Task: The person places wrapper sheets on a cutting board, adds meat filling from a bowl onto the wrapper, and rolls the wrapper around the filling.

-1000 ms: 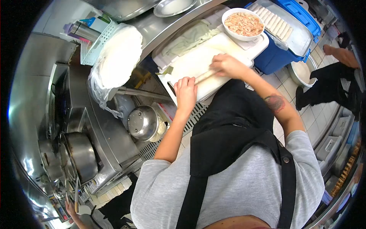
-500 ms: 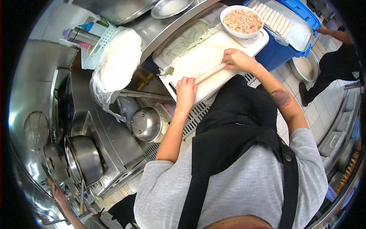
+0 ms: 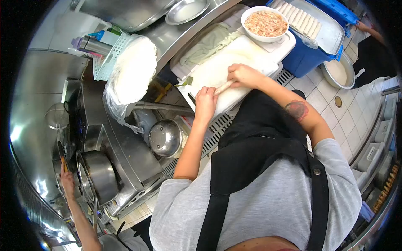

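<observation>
A slim, pale spring roll (image 3: 224, 87) lies near the front edge of a white cutting board (image 3: 261, 62). My left hand (image 3: 205, 103) closes on its left end with bent fingers. At the other end, my right hand (image 3: 244, 76) pinches the roll, its fingertips partly hidden. Pale, thin wrapper sheet (image 3: 213, 69) seems to cover the board beyond my hands, though its edge is hard to make out. Behind the board stands a white bowl of shredded orange-and-white filling (image 3: 266, 24). A metal tray (image 3: 324, 35) to its right bears several finished rolls (image 3: 298, 19) in a row.
A plastic-wrapped stack of round white sheets (image 3: 135, 69) sits at left, beside a pale green basket (image 3: 109, 56). Light green cloth (image 3: 209, 44) lies behind the board. The tray rests on a blue bin (image 3: 305, 58). At lower left, a co-worker's hand (image 3: 67, 184) holds a strainer over pots.
My right hand has moved left and nearer my left hand along the roll. The co-worker's arm at lower left has come further into view; the person at right has shifted back.
</observation>
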Available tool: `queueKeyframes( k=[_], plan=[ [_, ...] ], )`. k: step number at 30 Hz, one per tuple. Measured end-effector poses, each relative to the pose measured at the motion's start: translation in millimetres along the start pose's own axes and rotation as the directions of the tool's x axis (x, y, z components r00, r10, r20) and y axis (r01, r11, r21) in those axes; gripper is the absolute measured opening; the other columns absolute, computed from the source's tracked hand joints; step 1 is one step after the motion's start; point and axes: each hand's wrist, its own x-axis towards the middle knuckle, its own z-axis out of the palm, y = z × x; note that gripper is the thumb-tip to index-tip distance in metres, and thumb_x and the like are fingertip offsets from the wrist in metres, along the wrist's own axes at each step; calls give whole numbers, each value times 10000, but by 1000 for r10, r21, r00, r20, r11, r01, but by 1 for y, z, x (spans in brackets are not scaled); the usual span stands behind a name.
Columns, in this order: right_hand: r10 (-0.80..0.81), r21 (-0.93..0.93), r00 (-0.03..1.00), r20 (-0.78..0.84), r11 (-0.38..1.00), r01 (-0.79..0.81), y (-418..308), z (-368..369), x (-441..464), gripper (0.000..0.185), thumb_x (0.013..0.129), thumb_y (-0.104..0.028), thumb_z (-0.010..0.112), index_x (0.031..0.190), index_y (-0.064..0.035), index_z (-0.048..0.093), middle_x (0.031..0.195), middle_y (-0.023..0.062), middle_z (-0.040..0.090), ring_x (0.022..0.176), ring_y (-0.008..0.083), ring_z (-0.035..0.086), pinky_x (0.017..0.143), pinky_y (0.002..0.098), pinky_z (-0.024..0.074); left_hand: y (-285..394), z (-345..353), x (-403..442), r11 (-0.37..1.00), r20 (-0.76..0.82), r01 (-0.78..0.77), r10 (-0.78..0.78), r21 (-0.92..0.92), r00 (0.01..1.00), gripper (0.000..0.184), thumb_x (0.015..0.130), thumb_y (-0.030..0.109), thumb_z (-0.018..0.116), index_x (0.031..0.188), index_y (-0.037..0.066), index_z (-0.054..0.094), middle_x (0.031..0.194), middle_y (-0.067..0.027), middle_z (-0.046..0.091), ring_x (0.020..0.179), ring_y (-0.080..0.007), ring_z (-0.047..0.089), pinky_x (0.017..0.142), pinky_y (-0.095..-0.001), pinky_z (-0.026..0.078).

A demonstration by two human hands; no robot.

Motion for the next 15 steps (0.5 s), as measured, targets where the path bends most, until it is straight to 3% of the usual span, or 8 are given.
queueKeyframes(
  k=[9, 15],
  plan=[
    [120, 34, 992, 28, 992, -121, 36, -43, -33, 187, 764, -163, 768, 895, -32, 746, 912, 97, 639, 927, 282, 646, 840, 379, 534, 0, -3, 2, 998, -2, 1, -2, -56, 1000, 280, 744, 13, 731, 1022, 4, 696, 959, -167, 649, 933, -368, 636, 866, -452, 509],
    [72, 47, 996, 49, 996, -74, 38, -46, -33, 212, 767, -153, 773, 951, -51, 750, 919, 97, 648, 922, 288, 651, 838, 391, 530, -3, -5, 5, 996, 40, 10, -7, -89, 999, 295, 738, 17, 738, 1029, 5, 692, 964, -178, 661, 918, -374, 649, 842, -457, 519]
  ],
)
